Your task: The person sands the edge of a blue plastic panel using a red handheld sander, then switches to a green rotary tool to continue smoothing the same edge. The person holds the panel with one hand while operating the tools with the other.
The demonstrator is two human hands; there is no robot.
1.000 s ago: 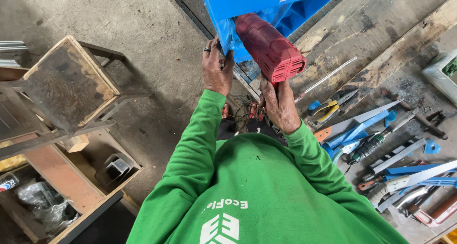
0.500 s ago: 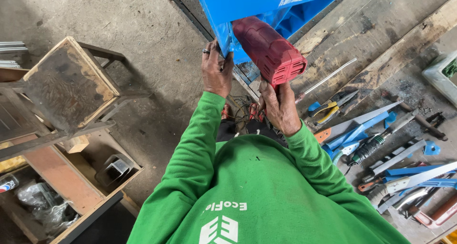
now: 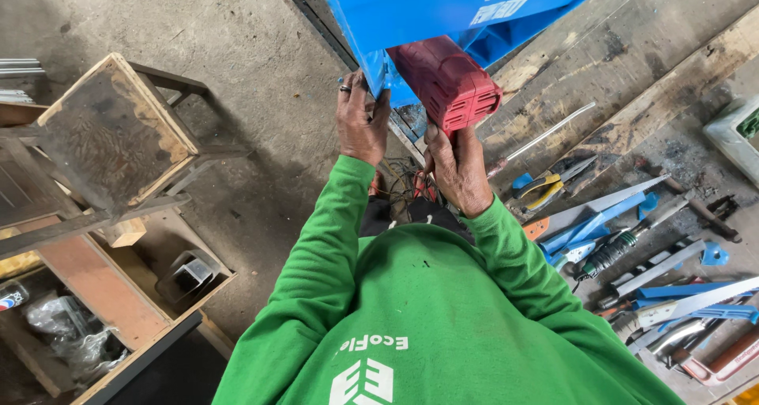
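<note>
**Head camera: single downward view**

One view only, worn on the head, looking steeply down over the person's green-sleeved chest. Close range: left hand [image 3: 361, 123] and right hand [image 3: 458, 168] sit upper centre, against a blue panel [image 3: 411, 10] and red power tool [image 3: 447, 81]. Wooden stool [image 3: 111, 132] at frame left, laid-out hand tools [image 3: 624, 247] at right. No second view overlaps.

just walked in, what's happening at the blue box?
A person in a green long-sleeved top stands over a blue metal housing. The left hand grips the housing's lower edge; the right hand supports a red power tool pressed up against it. Whether the tool is running cannot be told. Hand tools, pliers and saws among them, lie on the wooden planks at right; a worn wooden stool stands at left.
</note>
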